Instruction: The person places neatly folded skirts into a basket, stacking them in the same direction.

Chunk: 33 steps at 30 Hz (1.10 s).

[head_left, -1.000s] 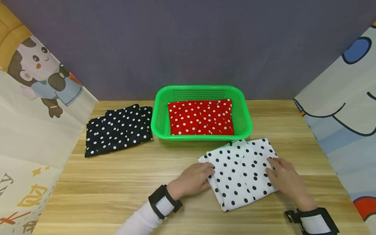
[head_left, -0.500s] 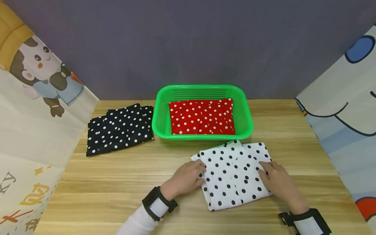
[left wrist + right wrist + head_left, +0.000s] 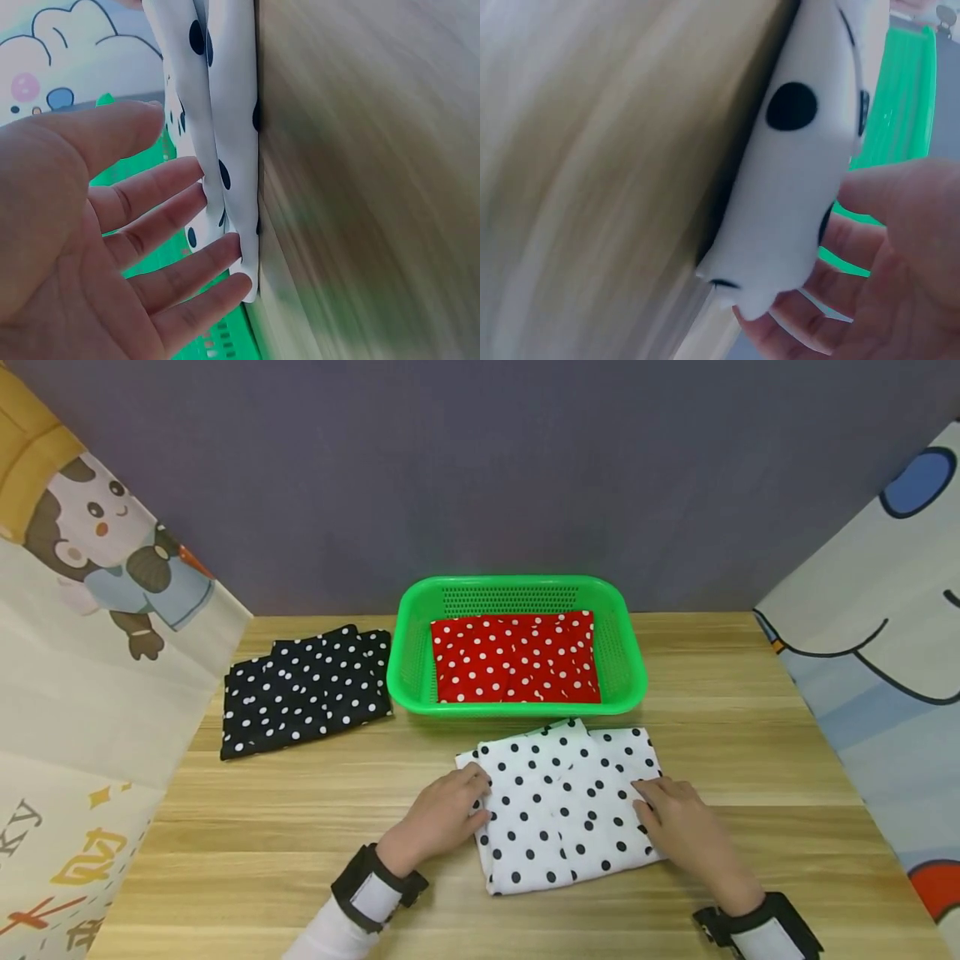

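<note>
A folded white cloth with black dots [image 3: 555, 814] lies on the table in front of the basket, slightly askew. My left hand [image 3: 442, 810] is at its left edge; in the left wrist view the fingers [image 3: 180, 281] are nearly straight, their tips against the layered fold. At the opposite edge my right hand [image 3: 686, 827] touches the cloth with thumb and fingertips. The right wrist view shows relaxed fingers [image 3: 840, 281] along the cloth's rounded side [image 3: 780, 202], some partly hidden behind it.
Behind the white cloth stands a green plastic basket [image 3: 633, 681] holding a folded red cloth with white dots [image 3: 513, 660]. A folded black cloth with white dots [image 3: 307, 693] lies left of the basket on the wooden table [image 3: 285, 843]. Printed panels flank the table.
The white cloth has slid left across the table and turned a little straighter. Both hands have moved left along with it. Basket, red cloth and black cloth have stayed put.
</note>
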{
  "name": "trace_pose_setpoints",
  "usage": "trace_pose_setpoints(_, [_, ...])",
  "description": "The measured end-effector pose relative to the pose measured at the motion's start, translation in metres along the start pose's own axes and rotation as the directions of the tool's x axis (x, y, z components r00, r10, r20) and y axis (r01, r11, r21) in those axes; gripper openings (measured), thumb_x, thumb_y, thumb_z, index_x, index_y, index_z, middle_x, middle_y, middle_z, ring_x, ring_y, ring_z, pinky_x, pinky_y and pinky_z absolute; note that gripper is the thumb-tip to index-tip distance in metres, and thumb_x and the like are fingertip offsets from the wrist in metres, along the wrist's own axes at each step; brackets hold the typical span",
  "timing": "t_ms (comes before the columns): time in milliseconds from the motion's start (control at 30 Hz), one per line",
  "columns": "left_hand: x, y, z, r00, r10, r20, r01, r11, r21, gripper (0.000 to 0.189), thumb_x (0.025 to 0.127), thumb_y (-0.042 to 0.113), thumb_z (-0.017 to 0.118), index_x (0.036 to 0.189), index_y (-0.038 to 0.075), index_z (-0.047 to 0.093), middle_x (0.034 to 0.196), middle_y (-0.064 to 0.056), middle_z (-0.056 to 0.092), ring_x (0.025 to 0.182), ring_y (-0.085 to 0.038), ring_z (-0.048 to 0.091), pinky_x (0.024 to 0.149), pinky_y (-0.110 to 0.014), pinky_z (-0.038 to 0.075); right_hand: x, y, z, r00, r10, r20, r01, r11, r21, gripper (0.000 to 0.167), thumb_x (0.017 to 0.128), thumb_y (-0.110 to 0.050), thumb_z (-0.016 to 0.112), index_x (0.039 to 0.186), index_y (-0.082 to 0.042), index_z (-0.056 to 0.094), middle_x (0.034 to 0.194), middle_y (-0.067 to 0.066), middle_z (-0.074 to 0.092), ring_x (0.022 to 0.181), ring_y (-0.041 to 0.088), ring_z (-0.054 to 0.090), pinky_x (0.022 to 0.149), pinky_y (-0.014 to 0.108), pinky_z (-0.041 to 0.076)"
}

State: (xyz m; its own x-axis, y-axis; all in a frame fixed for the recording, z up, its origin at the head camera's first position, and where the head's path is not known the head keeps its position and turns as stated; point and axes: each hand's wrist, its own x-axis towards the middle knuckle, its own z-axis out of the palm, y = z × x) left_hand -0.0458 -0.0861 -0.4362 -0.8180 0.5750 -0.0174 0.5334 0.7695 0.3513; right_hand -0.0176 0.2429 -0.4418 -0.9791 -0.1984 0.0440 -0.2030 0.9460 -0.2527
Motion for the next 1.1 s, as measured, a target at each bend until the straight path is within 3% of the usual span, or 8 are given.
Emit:
trace_pose_setpoints(200, [-0.01,-0.01,-0.006,0.999,-0.035,-0.012,0.035,0.999,-0.006,0.028,0.084,0.025,0.065,0.106,0.009,0.059,0.107,-0.001,0.052,0.088,-0.012,0.053,0.076,-0.028,0.049,0.001,-0.013,0.004,0.999,-0.044,-0.019,0.044,0.998,0.033,0.029,0.084,-0.016,0.063,0.109,-0.002,0.065,0.101,0.015,0.063,0.095,0.034,0.058,0.08,0.049,0.049])
trace_pose_setpoints(467, [-0.019,-0.018,-0.009,0.996,-0.088,0.004,0.088,0.996,-0.027,0.036,0.082,0.025,0.067,0.112,0.006,0.058,0.115,-0.003,0.052,0.098,-0.015,0.054,0.084,-0.032,0.048,0.003,-0.025,0.009,0.995,-0.09,-0.035,0.092,0.994,0.062,0.029,0.083,-0.018,0.064,0.109,-0.004,0.066,0.101,0.013,0.063,0.094,0.031,0.059,0.078,0.047,0.05])
trace_pose_setpoints(733, [-0.028,-0.02,-0.012,0.99,-0.137,-0.026,0.137,0.991,-0.005,0.036,0.081,0.025,0.069,0.109,0.006,0.061,0.122,-0.005,0.053,0.112,-0.023,0.051,0.093,-0.039,0.044,0.004,-0.035,0.014,0.996,-0.091,-0.022,0.092,0.994,0.061,0.029,0.083,-0.019,0.064,0.109,-0.006,0.066,0.1,0.011,0.063,0.093,0.028,0.059,0.076,0.044,0.052])
trace_pose_setpoints(1100, [-0.03,-0.024,-0.014,0.985,-0.165,-0.051,0.163,0.986,-0.03,0.037,0.081,0.025,0.069,0.112,0.007,0.061,0.125,-0.006,0.053,0.116,-0.024,0.051,0.095,-0.042,0.043,0.004,-0.04,0.015,0.995,-0.103,-0.009,0.104,0.99,0.099,0.028,0.084,-0.018,0.064,0.108,-0.005,0.066,0.098,0.009,0.062,0.091,0.025,0.058,0.076,0.041,0.051])
